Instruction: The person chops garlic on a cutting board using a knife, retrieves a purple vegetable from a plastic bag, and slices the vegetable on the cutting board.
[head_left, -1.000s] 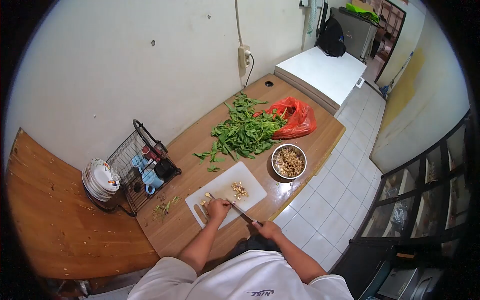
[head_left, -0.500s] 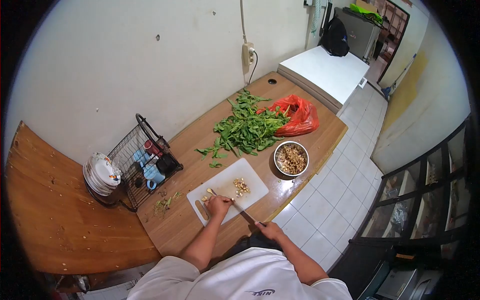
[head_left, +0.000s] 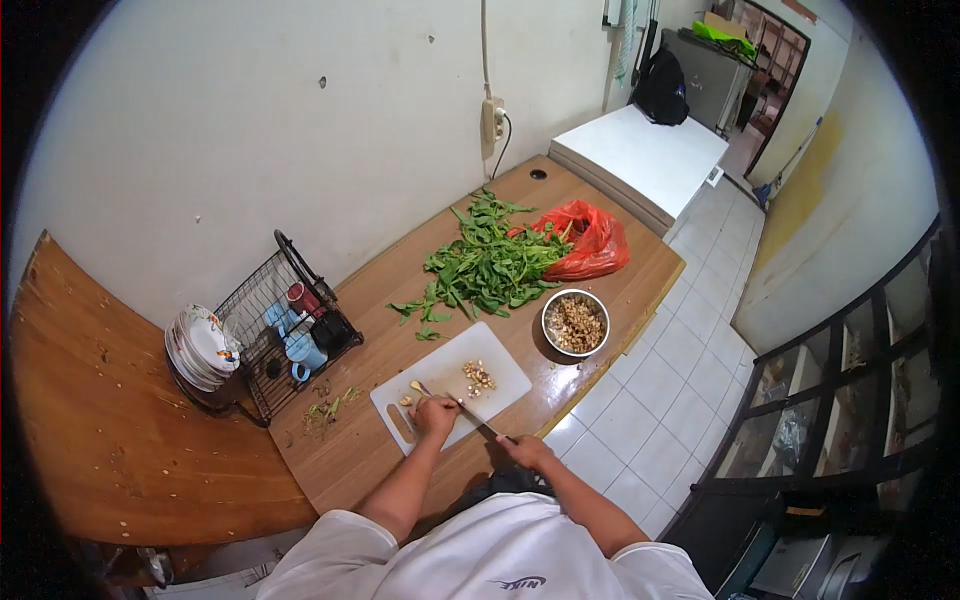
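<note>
My right hand [head_left: 530, 453] grips the handle of a knife [head_left: 483, 420], whose thin blade reaches left across the near side of a white cutting board [head_left: 497, 348]. At the blade's tip, my left hand [head_left: 436, 414] is closed in a pinch on a small pale piece that looks like a garlic clove [head_left: 459, 403], mostly covered by the fingers. Chopped pale pieces [head_left: 478, 377] lie heaped mid-board. A few whole cloves [head_left: 406, 400] rest left of my left hand, near the board's handle slot.
A steel bowl [head_left: 548, 333] of chopped brownish bits stands right of the board. Leafy greens [head_left: 485, 262] and a red plastic bag [head_left: 600, 245] lie behind. Left are a wire dish rack [head_left: 262, 330] with cups, stacked plates [head_left: 205, 345] and scattered trimmings [head_left: 330, 405].
The view has shifted slightly. Both hands stay at the board, with the knife still by my left fingertips; its blade angle differs only a little.
</note>
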